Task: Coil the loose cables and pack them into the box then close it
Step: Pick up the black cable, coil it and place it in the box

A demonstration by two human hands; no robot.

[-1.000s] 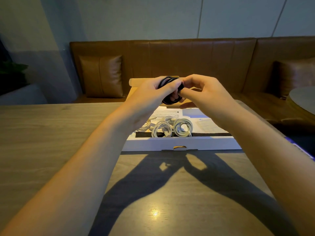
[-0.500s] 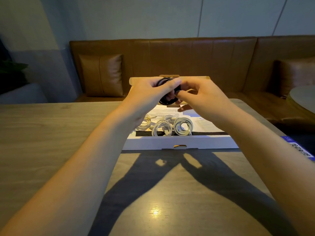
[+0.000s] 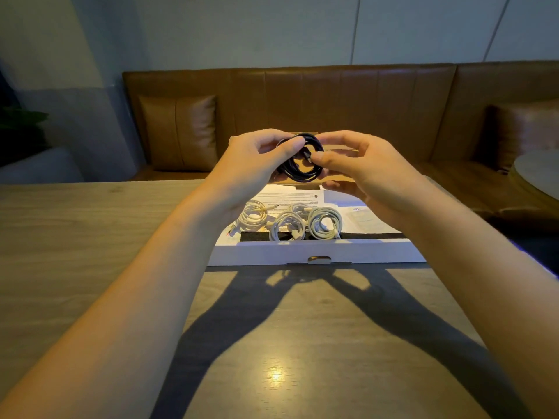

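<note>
Hands first: left hand (image 3: 254, 164) grips the coiled black round cable (image 3: 302, 160), right hand (image 3: 357, 167) pinches its plug end. Flat white cardboard box (image 3: 314, 252) sits open directly below, slightly nearer, so it's basically a straight drop.

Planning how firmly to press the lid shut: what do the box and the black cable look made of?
Box: seemingly thin cardboard, matte white outside, raw brown on the raised lid, with a die-cut tab slot. Black cable: probably a smooth rubbery jacket with slight sheen, bending easily into loops.
</note>
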